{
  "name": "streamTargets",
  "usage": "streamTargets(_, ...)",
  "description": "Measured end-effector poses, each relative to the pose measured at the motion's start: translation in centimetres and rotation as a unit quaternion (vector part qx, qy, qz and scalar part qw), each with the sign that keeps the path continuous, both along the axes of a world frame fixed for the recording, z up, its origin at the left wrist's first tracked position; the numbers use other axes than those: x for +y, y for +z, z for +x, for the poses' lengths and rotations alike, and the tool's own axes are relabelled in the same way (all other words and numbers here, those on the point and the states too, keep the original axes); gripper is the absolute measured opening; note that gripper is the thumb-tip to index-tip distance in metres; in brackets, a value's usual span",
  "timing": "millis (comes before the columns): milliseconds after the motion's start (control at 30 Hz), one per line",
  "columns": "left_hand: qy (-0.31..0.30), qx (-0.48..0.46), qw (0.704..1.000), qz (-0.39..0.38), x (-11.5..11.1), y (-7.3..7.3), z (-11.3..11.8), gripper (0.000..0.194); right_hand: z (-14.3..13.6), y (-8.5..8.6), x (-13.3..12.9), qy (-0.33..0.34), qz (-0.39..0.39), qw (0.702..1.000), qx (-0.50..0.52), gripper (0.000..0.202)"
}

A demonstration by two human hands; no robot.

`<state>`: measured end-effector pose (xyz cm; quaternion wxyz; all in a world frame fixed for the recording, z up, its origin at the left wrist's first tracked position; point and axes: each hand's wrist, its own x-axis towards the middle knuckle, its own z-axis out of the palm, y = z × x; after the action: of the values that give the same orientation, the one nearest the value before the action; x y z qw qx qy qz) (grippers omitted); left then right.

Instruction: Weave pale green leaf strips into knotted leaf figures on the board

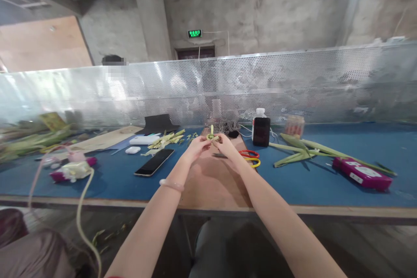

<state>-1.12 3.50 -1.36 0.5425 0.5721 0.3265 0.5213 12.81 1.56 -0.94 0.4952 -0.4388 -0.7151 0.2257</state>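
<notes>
Both arms reach forward over a brown board [202, 182] on the blue table. My left hand [197, 147] and my right hand [224, 143] meet around a small piece of woven green leaf strips [212, 137]. Fingers of each hand pinch it from its own side, and one strip end stands straight up. The weave is too small to make out in detail. Just right of my right wrist lie scissors [250, 154] with red and yellow handles, their blades partly behind that wrist. Cut leaf strips [167, 139] lie left of my hands.
A dark phone [154, 163] lies left of the board; another phone [261, 131] leans on a white-capped bottle [260, 111]. Long leaves [299, 153] and a purple box [361, 173] are at right. A tube runs from a purple-and-white item [73, 170]. A perforated metal screen [293, 82] borders the back.
</notes>
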Motion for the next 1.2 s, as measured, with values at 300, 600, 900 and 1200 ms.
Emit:
streamTargets(300,0.043,0.026,0.999,-0.004,0.2,-0.2,0.1,0.016,-0.5,-0.3,-1.3,-0.056,0.055,0.993,-0.094,0.064)
streamTargets(600,0.072,-0.001,0.997,-0.01,0.0,0.3,-0.2,0.02,-0.5,0.1,-1.0,-0.03,0.07,0.992,-0.098,0.049)
streamTargets(900,0.097,-0.007,0.995,-0.008,0.0,0.1,-0.1,0.021,0.1,-0.3,-0.4,-0.011,0.114,0.989,-0.09,0.025)
streamTargets(1200,0.031,-0.033,0.999,0.018,-1.5,0.8,0.3,0.018,0.2,0.6,-0.4,-0.066,0.109,0.989,-0.077,0.016)
